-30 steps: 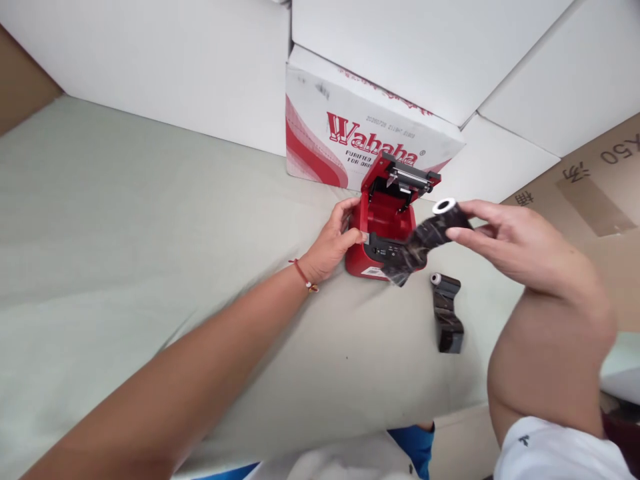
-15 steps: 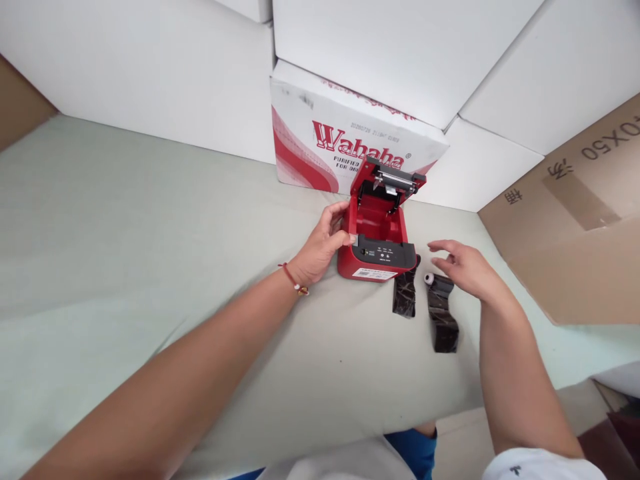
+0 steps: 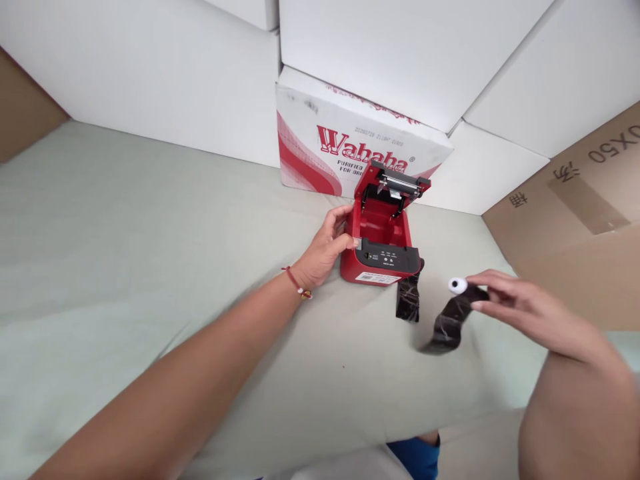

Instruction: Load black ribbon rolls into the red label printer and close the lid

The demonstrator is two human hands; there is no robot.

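A red label printer (image 3: 380,273) stands on the cloth-covered table with its lid (image 3: 397,180) raised and its red inner bay bare. My left hand (image 3: 327,247) is closed round the printer's left side, thumb on the front corner by the black button panel. My right hand (image 3: 520,303) pinches a roll of black patterned label paper (image 3: 450,323). Its white core faces left, and a loose strip hangs down, its tip blurred. A second black strip (image 3: 409,297) lies beside the printer's right front corner, partly hidden by it.
Right behind the printer stands a white and red Wahaha carton (image 3: 305,140). White boxes (image 3: 165,73) line the back. A brown cardboard box (image 3: 575,233) bounds the right side, and another brown box (image 3: 30,107) the far left. The pale green cloth (image 3: 150,220) shows some creases.
My right hand has taken hold of the black paper roll, lifted it off the table and moved it right towards me. My left hand stays on the printer.
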